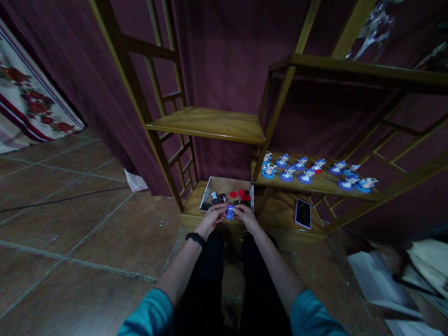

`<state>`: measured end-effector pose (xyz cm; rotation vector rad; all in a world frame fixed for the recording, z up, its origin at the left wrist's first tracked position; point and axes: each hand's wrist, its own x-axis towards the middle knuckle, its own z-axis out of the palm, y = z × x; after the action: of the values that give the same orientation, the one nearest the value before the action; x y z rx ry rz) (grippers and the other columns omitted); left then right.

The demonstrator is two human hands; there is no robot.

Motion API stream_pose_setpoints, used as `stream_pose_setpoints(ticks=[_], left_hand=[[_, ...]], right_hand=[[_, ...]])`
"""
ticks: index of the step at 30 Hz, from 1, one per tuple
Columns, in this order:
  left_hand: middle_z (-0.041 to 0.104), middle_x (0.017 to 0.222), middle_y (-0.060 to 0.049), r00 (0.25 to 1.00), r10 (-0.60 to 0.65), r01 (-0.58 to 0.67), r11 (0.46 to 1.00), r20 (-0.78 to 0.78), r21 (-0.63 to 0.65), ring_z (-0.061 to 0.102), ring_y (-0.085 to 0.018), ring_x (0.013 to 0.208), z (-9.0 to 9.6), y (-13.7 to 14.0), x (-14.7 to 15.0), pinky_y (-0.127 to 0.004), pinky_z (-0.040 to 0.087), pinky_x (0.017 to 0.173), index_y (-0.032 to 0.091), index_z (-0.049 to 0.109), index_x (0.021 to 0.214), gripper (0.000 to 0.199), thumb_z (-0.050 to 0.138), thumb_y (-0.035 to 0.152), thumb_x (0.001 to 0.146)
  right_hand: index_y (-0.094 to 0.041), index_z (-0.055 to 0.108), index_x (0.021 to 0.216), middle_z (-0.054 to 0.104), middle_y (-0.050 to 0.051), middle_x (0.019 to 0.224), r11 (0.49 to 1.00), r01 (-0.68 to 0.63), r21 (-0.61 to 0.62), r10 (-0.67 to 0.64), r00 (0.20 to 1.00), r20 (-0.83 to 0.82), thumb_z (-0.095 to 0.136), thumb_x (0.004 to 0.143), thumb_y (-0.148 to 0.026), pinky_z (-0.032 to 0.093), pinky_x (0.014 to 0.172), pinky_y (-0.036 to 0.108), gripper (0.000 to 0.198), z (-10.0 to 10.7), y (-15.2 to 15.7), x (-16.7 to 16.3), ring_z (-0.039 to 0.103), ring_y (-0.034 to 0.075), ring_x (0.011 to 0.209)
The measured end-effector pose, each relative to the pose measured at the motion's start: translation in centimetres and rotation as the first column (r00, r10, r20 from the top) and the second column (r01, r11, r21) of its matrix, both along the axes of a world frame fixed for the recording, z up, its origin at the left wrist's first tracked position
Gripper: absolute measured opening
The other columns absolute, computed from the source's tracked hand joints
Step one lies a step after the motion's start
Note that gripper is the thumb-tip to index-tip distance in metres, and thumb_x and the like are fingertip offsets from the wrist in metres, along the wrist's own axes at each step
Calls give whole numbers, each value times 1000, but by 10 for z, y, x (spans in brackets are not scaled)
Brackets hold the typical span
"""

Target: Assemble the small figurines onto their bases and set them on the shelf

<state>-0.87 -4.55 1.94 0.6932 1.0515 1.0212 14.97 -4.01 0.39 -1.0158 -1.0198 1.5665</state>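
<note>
At the near edge, the left hand (215, 216) and right hand (245, 216) grasp a small purple piece (230, 212) in their fingers, at its nine and three o'clock, neither clearly nearer; its long axis is too small to tell. Just beyond, at twelve o'clock, sits the open box (227, 184); farther, at two o'clock, figurines (288, 173) stand on a shelf (324, 183).

One purple piece (230, 213) at the right hand (244, 214); beyond, one shallow white box (227, 185); rightward, eleven painted figurines (288, 174), one black-screened phone (303, 214).
</note>
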Motion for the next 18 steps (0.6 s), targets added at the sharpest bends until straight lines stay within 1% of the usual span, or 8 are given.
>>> stream_pose_setpoints(ticks=[1,3,6,8,10,13,18], left_hand=[[56,51,2,1000,16,-16,1000,-11,-8,47,-4,39,0,0,0,-14,33,41,13,67,92,26,69,20,68],[60,55,1,1000,22,-22,1000,-10,-16,52,-5,43,1,-1,1,-15,37,44,13,67,91,26,71,20,66],[66,68,-5,999,-21,21,1000,48,-2,61,-9,57,2,-3,2,-19,47,57,13,66,89,26,72,16,64],[67,72,-6,997,-38,38,999,69,8,63,-11,63,2,-4,3,-22,49,62,12,65,87,24,73,14,64],[66,71,-5,998,-34,34,999,55,7,63,-11,64,1,-4,3,-21,50,63,13,65,83,21,73,14,63],[65,69,-3,999,-29,29,1000,16,-3,61,-9,61,0,-4,5,-20,49,61,13,63,79,19,73,15,63],[64,68,-2,1000,-22,22,999,0,36,58,-7,54,-4,-1,6,-17,47,54,15,63,85,23,72,15,64]], right_hand=[[-17,63,72,63,-2,69,1000,13,-15,-14,999,-37,73,57,-38,50,62,25,28,0,0,1,58,11,60],[-16,63,72,63,-1,68,998,35,-46,-39,995,-97,75,57,-36,50,62,24,28,0,1,2,59,10,60],[-16,62,72,64,0,67,994,46,-99,-60,987,-148,75,58,-34,52,61,25,26,0,1,3,60,11,59],[-16,61,72,64,0,65,988,63,-138,-85,984,-160,74,61,-32,54,60,25,23,0,0,3,61,11,57],[-16,59,72,65,0,63,983,71,-172,-97,984,-151,71,64,-28,54,58,26,19,0,-1,2,62,11,53],[-16,58,74,65,0,61,977,49,-206,-74,991,-115,67,66,-22,54,54,25,13,0,-2,1,61,11,49],[-18,57,81,66,-1,62,977,28,-210,-47,995,-84,64,67,-19,53,49,23,16,-2,-4,2,60,10,46]])
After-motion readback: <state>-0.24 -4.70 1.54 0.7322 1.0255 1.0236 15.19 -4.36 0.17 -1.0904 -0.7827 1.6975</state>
